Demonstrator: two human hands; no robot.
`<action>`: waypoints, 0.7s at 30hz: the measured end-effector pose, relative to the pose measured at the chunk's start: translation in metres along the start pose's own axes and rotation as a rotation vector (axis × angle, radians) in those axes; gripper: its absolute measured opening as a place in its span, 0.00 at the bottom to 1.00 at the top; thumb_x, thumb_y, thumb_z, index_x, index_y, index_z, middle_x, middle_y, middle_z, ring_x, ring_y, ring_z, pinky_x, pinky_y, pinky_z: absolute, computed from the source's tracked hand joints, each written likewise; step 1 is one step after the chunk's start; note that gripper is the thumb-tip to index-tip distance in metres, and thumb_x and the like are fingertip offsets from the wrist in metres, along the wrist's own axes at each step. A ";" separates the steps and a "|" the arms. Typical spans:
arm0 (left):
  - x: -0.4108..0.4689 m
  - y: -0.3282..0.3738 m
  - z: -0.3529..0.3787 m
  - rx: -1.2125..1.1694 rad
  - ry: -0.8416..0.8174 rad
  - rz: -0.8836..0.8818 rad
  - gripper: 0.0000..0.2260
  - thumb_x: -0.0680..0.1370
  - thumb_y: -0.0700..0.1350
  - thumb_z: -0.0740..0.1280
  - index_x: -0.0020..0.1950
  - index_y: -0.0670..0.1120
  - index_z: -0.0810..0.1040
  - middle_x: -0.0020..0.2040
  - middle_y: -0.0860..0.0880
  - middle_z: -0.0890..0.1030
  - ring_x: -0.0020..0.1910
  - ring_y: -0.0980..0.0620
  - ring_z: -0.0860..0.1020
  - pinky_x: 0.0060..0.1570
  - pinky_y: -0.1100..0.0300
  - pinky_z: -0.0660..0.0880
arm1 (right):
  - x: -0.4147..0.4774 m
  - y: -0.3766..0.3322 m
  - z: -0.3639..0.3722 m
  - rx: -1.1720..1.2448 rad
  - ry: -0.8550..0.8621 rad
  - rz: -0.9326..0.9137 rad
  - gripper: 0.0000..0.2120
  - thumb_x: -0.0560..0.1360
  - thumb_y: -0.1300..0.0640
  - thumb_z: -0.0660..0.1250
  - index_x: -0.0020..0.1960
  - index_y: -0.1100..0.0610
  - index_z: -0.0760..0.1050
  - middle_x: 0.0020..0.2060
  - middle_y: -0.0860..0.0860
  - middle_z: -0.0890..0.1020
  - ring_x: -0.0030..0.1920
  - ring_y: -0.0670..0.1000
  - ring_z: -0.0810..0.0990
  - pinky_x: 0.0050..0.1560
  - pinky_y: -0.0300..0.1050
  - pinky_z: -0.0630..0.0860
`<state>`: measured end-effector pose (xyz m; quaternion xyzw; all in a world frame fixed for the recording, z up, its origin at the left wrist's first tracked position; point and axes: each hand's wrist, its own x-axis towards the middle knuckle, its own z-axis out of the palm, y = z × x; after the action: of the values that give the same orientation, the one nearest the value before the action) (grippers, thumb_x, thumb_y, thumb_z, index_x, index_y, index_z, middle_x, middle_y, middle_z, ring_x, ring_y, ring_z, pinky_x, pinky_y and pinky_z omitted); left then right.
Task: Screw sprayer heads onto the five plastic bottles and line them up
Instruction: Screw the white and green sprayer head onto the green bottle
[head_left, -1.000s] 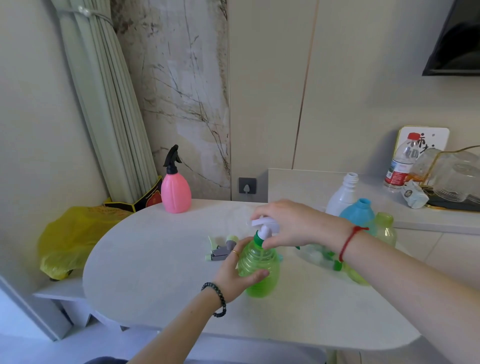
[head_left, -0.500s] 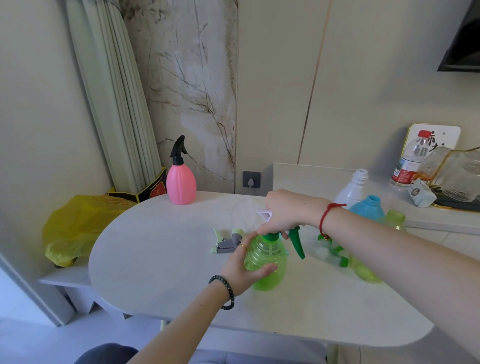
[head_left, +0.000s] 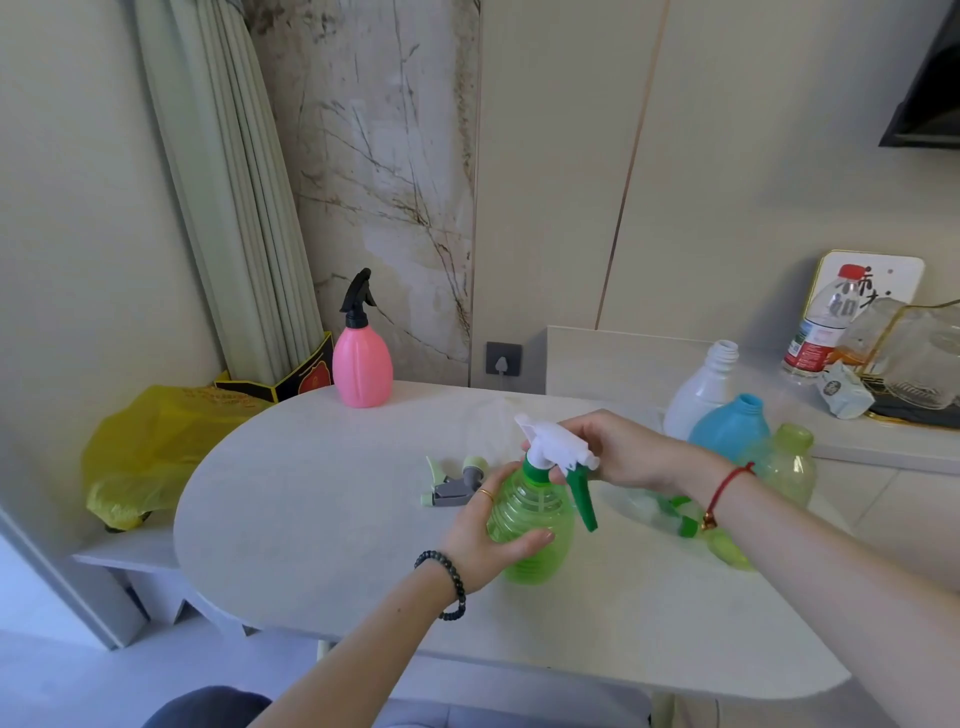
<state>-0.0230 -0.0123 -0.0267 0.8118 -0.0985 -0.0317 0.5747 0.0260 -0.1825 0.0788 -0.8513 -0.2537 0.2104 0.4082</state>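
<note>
A green ribbed bottle (head_left: 535, 525) stands on the white table (head_left: 322, 519), gripped around its body by my left hand (head_left: 483, 530). A white sprayer head (head_left: 553, 447) with a green collar and trigger sits on its neck, and my right hand (head_left: 618, 449) holds that head from the right. A pink bottle (head_left: 362, 366) with a black sprayer stands at the table's far left. Headless white (head_left: 701, 392), blue (head_left: 730, 428) and pale green (head_left: 789, 465) bottles stand at the right. A grey sprayer head (head_left: 454, 480) lies left of my hand, and other heads (head_left: 670, 514) lie under my right wrist.
A yellow plastic bag (head_left: 140, 452) lies on a low ledge to the left, beside a curtain (head_left: 234, 208). On the counter at the back right stand a water bottle (head_left: 821, 327), glassware (head_left: 914, 353) and a small packet (head_left: 844, 389). A wall socket (head_left: 503, 358) sits behind the table.
My right hand has shifted from over the sprayer head to its right side, and the head has turned on the green bottle, its white nozzle now in full view. The camera has moved closer.
</note>
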 end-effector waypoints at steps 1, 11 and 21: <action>0.000 -0.001 0.000 0.006 0.002 -0.005 0.28 0.65 0.57 0.72 0.55 0.75 0.58 0.60 0.63 0.70 0.63 0.61 0.68 0.59 0.64 0.65 | 0.000 0.005 0.005 0.015 0.069 -0.040 0.10 0.70 0.71 0.67 0.50 0.65 0.78 0.45 0.54 0.81 0.43 0.41 0.78 0.43 0.29 0.74; -0.001 0.000 0.002 0.011 0.019 -0.002 0.26 0.65 0.57 0.71 0.52 0.77 0.60 0.57 0.68 0.70 0.60 0.72 0.67 0.54 0.77 0.66 | -0.003 0.025 0.059 0.217 0.551 -0.144 0.14 0.68 0.60 0.72 0.45 0.46 0.71 0.45 0.42 0.79 0.47 0.44 0.79 0.49 0.38 0.76; -0.001 0.001 0.003 -0.008 0.012 0.049 0.28 0.67 0.53 0.72 0.56 0.72 0.59 0.63 0.65 0.67 0.66 0.58 0.66 0.67 0.58 0.64 | 0.004 0.026 0.079 0.384 0.698 -0.078 0.24 0.63 0.56 0.77 0.55 0.58 0.72 0.51 0.50 0.81 0.55 0.47 0.78 0.57 0.44 0.75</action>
<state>-0.0245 -0.0151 -0.0266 0.8070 -0.1147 -0.0133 0.5792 -0.0085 -0.1476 0.0122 -0.7696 -0.0878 -0.0638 0.6293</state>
